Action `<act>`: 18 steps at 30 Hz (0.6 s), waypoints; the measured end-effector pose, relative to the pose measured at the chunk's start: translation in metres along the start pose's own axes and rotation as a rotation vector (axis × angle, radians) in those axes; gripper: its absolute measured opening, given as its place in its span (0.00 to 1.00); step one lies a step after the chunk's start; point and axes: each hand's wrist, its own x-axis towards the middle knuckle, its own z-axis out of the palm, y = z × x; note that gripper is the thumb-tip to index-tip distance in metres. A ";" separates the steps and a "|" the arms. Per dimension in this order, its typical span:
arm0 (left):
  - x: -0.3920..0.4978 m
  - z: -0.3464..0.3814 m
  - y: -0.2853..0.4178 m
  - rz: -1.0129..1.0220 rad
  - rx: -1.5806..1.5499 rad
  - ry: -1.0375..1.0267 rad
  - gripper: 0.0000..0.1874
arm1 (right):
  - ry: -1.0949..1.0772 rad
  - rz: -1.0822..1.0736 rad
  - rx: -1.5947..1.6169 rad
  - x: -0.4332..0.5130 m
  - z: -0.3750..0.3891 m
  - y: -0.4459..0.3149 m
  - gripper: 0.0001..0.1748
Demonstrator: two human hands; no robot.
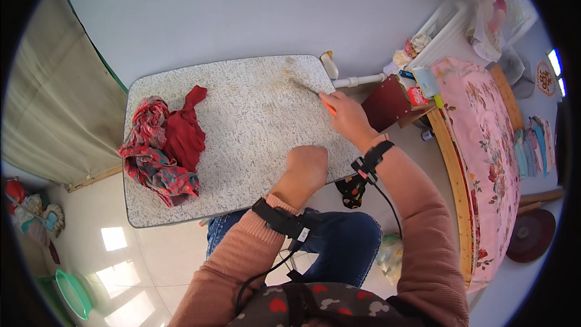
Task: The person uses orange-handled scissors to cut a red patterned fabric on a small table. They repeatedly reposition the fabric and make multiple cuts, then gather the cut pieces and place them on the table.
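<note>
My right hand (344,112) grips a thin tool with an orange handle (329,108) above the right part of a speckled grey-white tabletop (245,118). The tool's narrow dark shaft (313,90) points up and left, towards some brownish stains on the surface; its exact kind is unclear. Curled into a fist, my left hand (308,169) rests near the table's front edge, its fingers turned away from view. A crumpled red patterned cloth (163,179) lies at the table's left side, with a plain dark red cloth (185,134) bunched against it.
Beyond the table stands a pale wall (236,13). To the right are a dark red box (386,103), a white radiator (435,38) and a bed with a pink floral cover (481,145). A curtain (59,86) hangs at left, above a green basin (72,293) on the floor.
</note>
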 end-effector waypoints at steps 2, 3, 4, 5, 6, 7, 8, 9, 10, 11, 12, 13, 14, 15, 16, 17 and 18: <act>0.000 0.001 0.000 -0.002 0.001 -0.009 0.17 | -0.055 -0.101 0.020 0.000 0.002 -0.002 0.27; 0.000 0.002 0.000 0.004 0.004 0.000 0.17 | -0.113 -0.140 0.021 -0.001 0.003 -0.002 0.26; 0.001 0.003 0.000 0.010 0.006 0.005 0.17 | -0.088 -0.131 0.017 -0.001 0.004 -0.002 0.26; 0.001 0.003 0.000 0.021 -0.005 -0.003 0.17 | -0.034 -0.142 0.026 0.001 0.005 -0.001 0.27; 0.001 0.003 0.000 0.020 0.006 -0.002 0.17 | -0.010 -0.134 0.029 0.003 0.005 -0.001 0.28; 0.002 0.002 0.000 0.016 0.004 -0.011 0.17 | 0.060 -0.137 0.040 0.004 0.005 -0.001 0.29; 0.002 0.001 0.000 0.009 0.005 -0.017 0.17 | -0.039 -0.112 0.032 0.006 0.005 -0.001 0.28; 0.002 0.000 -0.001 0.001 0.004 -0.023 0.17 | -0.054 -0.118 0.030 0.007 0.006 -0.001 0.27; 0.002 0.000 -0.001 -0.006 -0.007 -0.030 0.16 | -0.084 -0.133 0.027 0.009 0.006 -0.001 0.26; 0.002 0.001 -0.001 -0.012 -0.019 -0.034 0.16 | -0.051 -0.171 0.038 0.010 0.006 -0.001 0.25; 0.003 0.001 -0.001 -0.001 0.001 -0.003 0.16 | -0.026 -0.219 0.054 0.012 0.006 -0.001 0.25; 0.003 0.001 -0.002 0.009 0.017 0.022 0.16 | -0.085 -0.224 0.052 0.013 0.006 -0.001 0.25; 0.001 0.002 -0.001 0.025 0.008 0.025 0.15 | -0.030 -0.218 0.050 0.013 0.006 -0.001 0.26; 0.001 0.003 -0.001 0.025 0.019 0.027 0.15 | -0.049 -0.174 0.031 0.015 0.005 -0.001 0.26; 0.001 0.003 -0.002 0.035 0.013 0.019 0.14 | 0.022 -0.152 0.017 0.015 0.004 -0.002 0.27; 0.001 0.003 -0.002 0.044 0.008 0.017 0.14 | -0.081 -0.137 0.026 0.015 0.004 -0.003 0.27; 0.002 0.003 -0.002 0.034 0.017 0.007 0.14 | -0.092 -0.148 0.037 0.014 0.003 -0.004 0.26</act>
